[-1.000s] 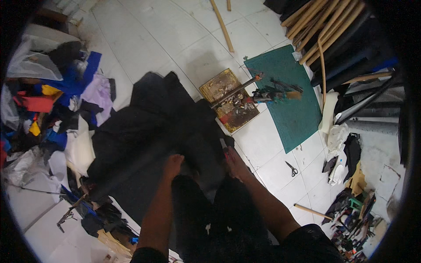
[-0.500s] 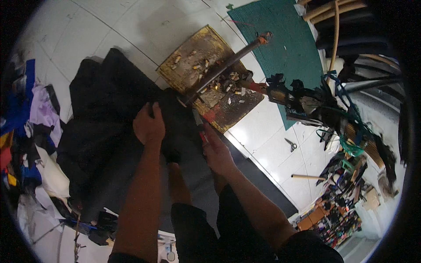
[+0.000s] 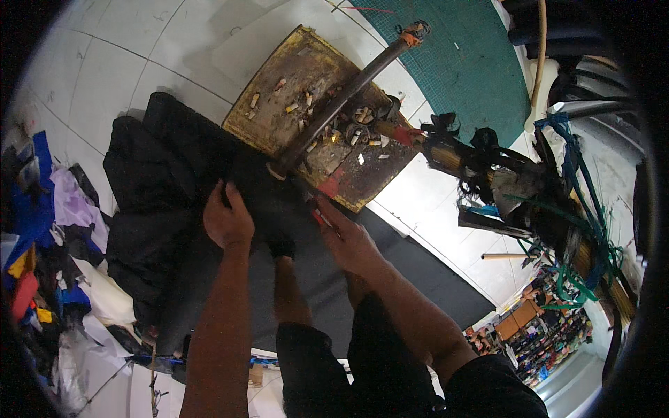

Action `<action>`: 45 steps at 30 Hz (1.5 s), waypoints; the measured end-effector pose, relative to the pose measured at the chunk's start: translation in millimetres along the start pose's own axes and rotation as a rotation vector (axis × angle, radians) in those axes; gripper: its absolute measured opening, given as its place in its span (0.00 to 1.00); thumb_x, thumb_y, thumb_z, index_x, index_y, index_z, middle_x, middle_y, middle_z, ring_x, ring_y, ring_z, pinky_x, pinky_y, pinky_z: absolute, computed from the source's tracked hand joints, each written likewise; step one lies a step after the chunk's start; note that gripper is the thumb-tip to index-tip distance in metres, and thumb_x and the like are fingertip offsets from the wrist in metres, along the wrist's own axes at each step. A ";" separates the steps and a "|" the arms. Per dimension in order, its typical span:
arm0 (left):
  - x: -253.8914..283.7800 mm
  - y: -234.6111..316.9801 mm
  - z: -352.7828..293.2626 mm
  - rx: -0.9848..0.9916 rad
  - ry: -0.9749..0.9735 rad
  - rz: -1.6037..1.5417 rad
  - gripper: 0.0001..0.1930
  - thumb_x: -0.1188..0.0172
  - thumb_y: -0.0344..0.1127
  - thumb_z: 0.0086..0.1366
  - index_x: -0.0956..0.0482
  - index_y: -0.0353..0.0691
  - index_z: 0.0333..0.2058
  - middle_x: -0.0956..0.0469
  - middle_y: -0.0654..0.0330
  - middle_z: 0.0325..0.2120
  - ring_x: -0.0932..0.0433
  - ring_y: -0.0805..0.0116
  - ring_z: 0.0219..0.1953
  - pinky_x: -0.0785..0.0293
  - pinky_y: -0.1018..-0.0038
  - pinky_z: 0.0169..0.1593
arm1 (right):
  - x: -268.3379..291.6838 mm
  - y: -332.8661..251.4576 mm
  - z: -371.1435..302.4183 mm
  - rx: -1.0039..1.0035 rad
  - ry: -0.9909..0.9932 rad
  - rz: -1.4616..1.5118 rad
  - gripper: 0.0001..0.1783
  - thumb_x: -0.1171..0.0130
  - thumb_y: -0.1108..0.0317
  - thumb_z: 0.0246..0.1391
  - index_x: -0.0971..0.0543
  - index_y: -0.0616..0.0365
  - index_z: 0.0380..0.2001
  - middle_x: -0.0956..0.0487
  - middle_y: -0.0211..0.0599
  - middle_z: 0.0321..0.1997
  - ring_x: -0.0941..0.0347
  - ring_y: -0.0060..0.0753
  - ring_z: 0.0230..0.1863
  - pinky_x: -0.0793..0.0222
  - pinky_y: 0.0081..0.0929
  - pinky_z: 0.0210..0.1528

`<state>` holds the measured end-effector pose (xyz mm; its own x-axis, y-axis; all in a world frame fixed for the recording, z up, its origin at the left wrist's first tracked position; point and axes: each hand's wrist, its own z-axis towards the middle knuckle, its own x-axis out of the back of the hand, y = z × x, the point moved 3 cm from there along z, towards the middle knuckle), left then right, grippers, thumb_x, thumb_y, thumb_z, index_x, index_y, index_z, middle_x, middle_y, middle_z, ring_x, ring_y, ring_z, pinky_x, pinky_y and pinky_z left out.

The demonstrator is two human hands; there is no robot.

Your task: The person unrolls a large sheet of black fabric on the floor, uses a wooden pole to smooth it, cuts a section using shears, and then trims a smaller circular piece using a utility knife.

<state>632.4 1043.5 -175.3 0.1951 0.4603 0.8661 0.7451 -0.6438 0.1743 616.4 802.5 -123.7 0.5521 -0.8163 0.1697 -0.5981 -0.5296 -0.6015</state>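
Black cloth (image 3: 164, 230) is spread and bunched over the floor in front of me. My left hand (image 3: 228, 216) is on the cloth, thumb and fingers curled about a fold of it; the fingertips are partly lost against the black. A slim knife-like tool (image 3: 320, 216) with a red and silver handle is in my right hand (image 3: 352, 244), the fingers wrapped round it. Its grey front end points up and left, close to the cloth and the foot of a dark metal rod (image 3: 341, 108); the tip is hard to make out.
Beyond the cloth lies a worn yellow-rimmed tray (image 3: 240, 104) holding cigarette butts. A green mat (image 3: 467, 63) is at the far right, near a pole (image 3: 516, 184) tangled with black scraps and cords. Coloured fabric scraps (image 3: 70, 202) pile up at the left. My bare foot stands on the cloth.
The view has shifted, so the tray and cloth sit further left. My right hand stays around the tool, near the rod's foot. My left hand remains at the cloth, slightly lower in view.
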 end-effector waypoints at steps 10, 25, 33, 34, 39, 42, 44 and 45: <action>-4.5 -10.1 1.5 -0.043 0.025 -0.052 0.27 0.56 0.53 0.69 0.24 0.37 0.53 0.24 0.49 0.52 0.27 0.50 0.55 0.34 0.59 0.60 | 4.2 -1.6 21.1 0.208 0.012 -0.131 0.26 0.53 0.70 0.61 0.35 0.55 0.63 0.27 0.60 0.55 0.31 0.56 0.59 0.37 0.42 0.63; 1.4 -0.8 2.3 -0.003 0.040 -0.038 0.23 0.50 0.50 0.66 0.20 0.38 0.48 0.19 0.50 0.44 0.22 0.50 0.47 0.28 0.61 0.51 | -12.6 1.0 -7.9 -0.043 -0.028 -0.103 0.29 0.51 0.64 0.62 0.39 0.45 0.66 0.21 0.60 0.36 0.23 0.63 0.40 0.28 0.47 0.42; -1.3 -3.6 5.6 -0.003 0.026 -0.067 0.23 0.50 0.50 0.66 0.19 0.37 0.46 0.20 0.50 0.45 0.22 0.49 0.47 0.28 0.62 0.51 | -27.8 10.4 -13.2 0.096 0.120 0.030 0.29 0.52 0.69 0.62 0.40 0.49 0.66 0.22 0.61 0.39 0.22 0.59 0.39 0.27 0.38 0.41; -1.3 -2.5 3.3 -0.015 0.038 -0.059 0.23 0.50 0.51 0.66 0.19 0.37 0.46 0.20 0.50 0.45 0.22 0.49 0.47 0.28 0.62 0.51 | -27.5 6.3 -14.0 0.181 0.176 0.043 0.29 0.52 0.70 0.62 0.40 0.50 0.66 0.22 0.62 0.39 0.22 0.59 0.39 0.27 0.38 0.41; -5.8 -12.1 5.0 -0.095 0.099 -0.069 0.24 0.50 0.51 0.66 0.20 0.38 0.47 0.20 0.50 0.44 0.22 0.50 0.48 0.28 0.62 0.51 | -32.4 8.8 -13.6 0.220 0.195 0.014 0.29 0.52 0.70 0.62 0.40 0.50 0.66 0.22 0.63 0.39 0.22 0.60 0.39 0.28 0.40 0.41; -0.5 -5.6 3.7 -0.025 0.037 -0.019 0.24 0.51 0.51 0.67 0.20 0.38 0.47 0.20 0.50 0.45 0.22 0.50 0.49 0.28 0.62 0.51 | -27.6 -6.2 -6.9 0.070 0.105 0.006 0.29 0.53 0.69 0.62 0.40 0.50 0.66 0.22 0.64 0.37 0.23 0.62 0.39 0.29 0.43 0.40; -2.0 -3.8 0.9 -0.048 0.073 -0.022 0.24 0.51 0.52 0.67 0.20 0.38 0.48 0.20 0.50 0.46 0.23 0.50 0.49 0.28 0.62 0.52 | -24.7 -9.9 -5.4 0.001 0.079 0.012 0.29 0.53 0.68 0.62 0.40 0.49 0.66 0.23 0.64 0.35 0.24 0.63 0.38 0.29 0.43 0.39; -2.5 -4.3 1.3 -0.045 0.056 -0.016 0.24 0.51 0.52 0.67 0.20 0.38 0.48 0.20 0.50 0.46 0.23 0.49 0.49 0.28 0.61 0.52 | -27.2 -4.5 -7.8 0.033 0.116 0.012 0.29 0.53 0.68 0.62 0.40 0.49 0.66 0.23 0.64 0.34 0.24 0.64 0.38 0.29 0.43 0.39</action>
<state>629.5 1045.9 -178.8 0.1461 0.4365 0.8878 0.7185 -0.6637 0.2080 599.6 825.3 -119.5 0.4731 -0.8448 0.2502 -0.5837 -0.5132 -0.6292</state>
